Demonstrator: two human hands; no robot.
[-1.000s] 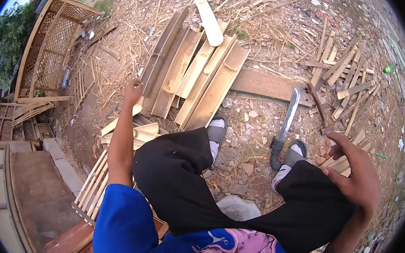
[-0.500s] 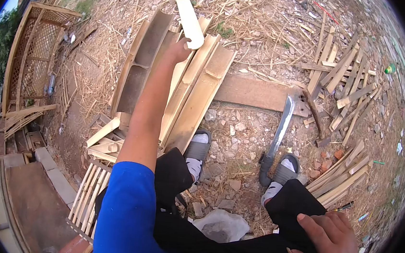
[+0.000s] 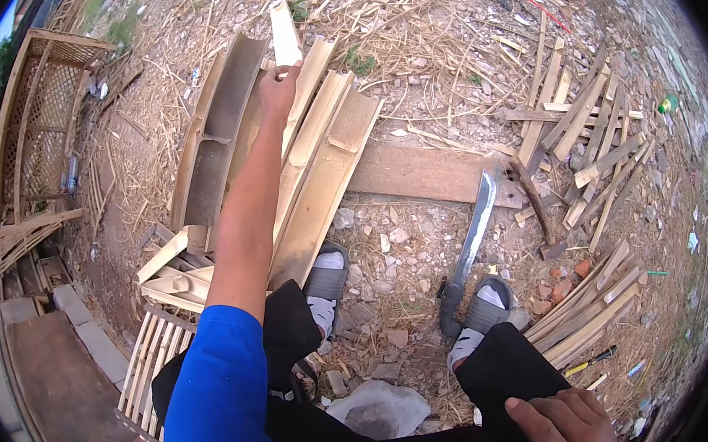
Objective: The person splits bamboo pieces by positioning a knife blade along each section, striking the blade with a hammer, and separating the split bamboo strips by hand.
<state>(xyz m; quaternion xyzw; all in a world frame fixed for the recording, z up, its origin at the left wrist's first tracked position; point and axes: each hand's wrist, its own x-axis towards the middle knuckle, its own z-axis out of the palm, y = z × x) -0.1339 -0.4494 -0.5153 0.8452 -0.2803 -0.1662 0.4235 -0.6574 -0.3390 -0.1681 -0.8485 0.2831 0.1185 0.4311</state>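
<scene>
in left fingers (image 3: 280,72), pale bamboo (image 3: 284,34)

Left hand (image 3: 278,88) gripped a pale bamboo piece (image 3: 284,34) by its near end; right hand (image 3: 571,438) rested on black trousers (image 3: 509,369).

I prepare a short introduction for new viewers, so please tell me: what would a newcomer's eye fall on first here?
Probably the long machete, lying with its handle beside the right sandal and its tip at the brown plank. Next come the big split bamboo lengths on the left side, where the left hand has its fingers at the near end of a pale piece.
</scene>
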